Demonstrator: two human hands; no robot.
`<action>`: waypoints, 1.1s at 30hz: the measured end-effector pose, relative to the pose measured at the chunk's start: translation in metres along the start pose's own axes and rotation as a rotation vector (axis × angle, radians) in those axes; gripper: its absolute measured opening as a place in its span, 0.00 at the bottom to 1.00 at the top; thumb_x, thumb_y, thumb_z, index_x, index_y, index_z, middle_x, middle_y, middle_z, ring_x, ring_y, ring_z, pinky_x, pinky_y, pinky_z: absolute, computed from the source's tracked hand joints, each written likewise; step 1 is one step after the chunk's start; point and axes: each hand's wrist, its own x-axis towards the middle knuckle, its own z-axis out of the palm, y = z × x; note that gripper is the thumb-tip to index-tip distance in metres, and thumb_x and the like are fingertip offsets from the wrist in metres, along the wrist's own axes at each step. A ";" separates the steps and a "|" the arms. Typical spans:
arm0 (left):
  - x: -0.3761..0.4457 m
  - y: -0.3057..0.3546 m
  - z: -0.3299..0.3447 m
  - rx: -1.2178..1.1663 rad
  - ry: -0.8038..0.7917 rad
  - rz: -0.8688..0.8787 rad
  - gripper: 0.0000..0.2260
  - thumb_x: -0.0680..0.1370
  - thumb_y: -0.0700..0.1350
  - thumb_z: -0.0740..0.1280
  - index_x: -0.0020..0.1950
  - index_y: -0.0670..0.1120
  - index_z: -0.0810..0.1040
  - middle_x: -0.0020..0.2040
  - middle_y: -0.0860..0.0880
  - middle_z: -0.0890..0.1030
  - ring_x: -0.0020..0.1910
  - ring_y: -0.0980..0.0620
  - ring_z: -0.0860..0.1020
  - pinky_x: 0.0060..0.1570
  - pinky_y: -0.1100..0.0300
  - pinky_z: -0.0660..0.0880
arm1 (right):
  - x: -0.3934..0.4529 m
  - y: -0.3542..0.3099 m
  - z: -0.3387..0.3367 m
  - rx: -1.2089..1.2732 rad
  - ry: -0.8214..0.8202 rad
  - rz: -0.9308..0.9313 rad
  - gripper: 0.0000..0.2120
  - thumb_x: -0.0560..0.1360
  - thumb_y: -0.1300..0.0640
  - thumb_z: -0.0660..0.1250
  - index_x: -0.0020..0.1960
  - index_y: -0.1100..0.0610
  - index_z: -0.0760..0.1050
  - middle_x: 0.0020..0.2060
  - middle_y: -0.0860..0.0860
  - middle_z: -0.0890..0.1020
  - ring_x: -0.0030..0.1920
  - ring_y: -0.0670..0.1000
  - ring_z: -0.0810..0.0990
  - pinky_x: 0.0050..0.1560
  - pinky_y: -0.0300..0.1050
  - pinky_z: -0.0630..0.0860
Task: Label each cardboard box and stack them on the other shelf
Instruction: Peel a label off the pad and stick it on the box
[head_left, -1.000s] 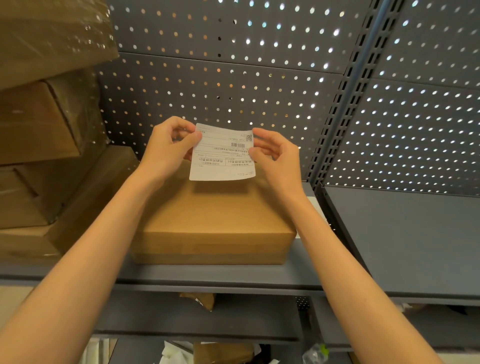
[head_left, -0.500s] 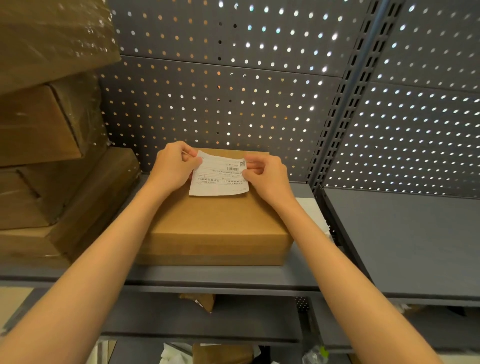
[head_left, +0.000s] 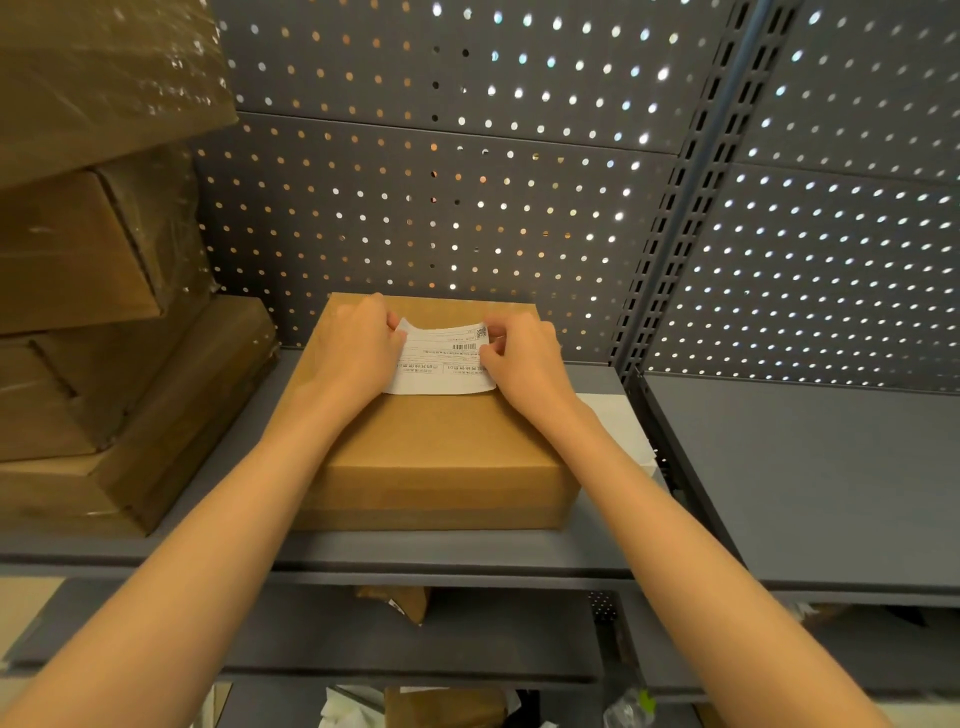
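A flat brown cardboard box (head_left: 441, 447) lies on the grey left shelf (head_left: 415, 551). A white printed label (head_left: 441, 364) rests on the far part of the box's top, its near edge flat and its far left corner still curled up. My left hand (head_left: 358, 343) pinches the label's left edge. My right hand (head_left: 524, 353) pinches its right edge by the barcode. Both hands rest on the box top.
Several plastic-wrapped cardboard boxes (head_left: 104, 322) are stacked at the left of the same shelf. A white sheet (head_left: 618, 421) lies right of the box. Past the slotted upright (head_left: 691, 182), the right grey shelf (head_left: 810, 478) shows bare surface. A perforated panel backs both shelves.
The label was held upright above the box a second ago. Both hands have brought it down and forward onto the box top.
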 end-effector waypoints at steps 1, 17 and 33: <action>-0.001 0.000 0.000 0.019 -0.004 0.004 0.06 0.78 0.45 0.64 0.50 0.43 0.77 0.43 0.45 0.79 0.42 0.47 0.77 0.44 0.49 0.76 | 0.000 0.000 0.000 -0.002 -0.005 0.002 0.06 0.70 0.69 0.59 0.35 0.66 0.69 0.28 0.60 0.73 0.30 0.57 0.68 0.36 0.49 0.70; -0.012 0.012 -0.006 0.404 0.072 0.042 0.19 0.79 0.46 0.62 0.65 0.36 0.66 0.64 0.36 0.69 0.61 0.38 0.68 0.59 0.50 0.67 | 0.002 -0.001 -0.013 0.033 0.001 -0.029 0.15 0.80 0.63 0.52 0.49 0.70 0.75 0.42 0.62 0.80 0.42 0.61 0.75 0.47 0.51 0.71; -0.010 -0.001 -0.004 0.209 -0.504 0.270 0.22 0.84 0.47 0.45 0.77 0.43 0.49 0.78 0.45 0.50 0.77 0.52 0.48 0.73 0.59 0.43 | -0.007 -0.023 0.004 -0.214 -0.464 -0.161 0.26 0.83 0.49 0.42 0.75 0.62 0.55 0.75 0.57 0.60 0.75 0.52 0.57 0.72 0.44 0.51</action>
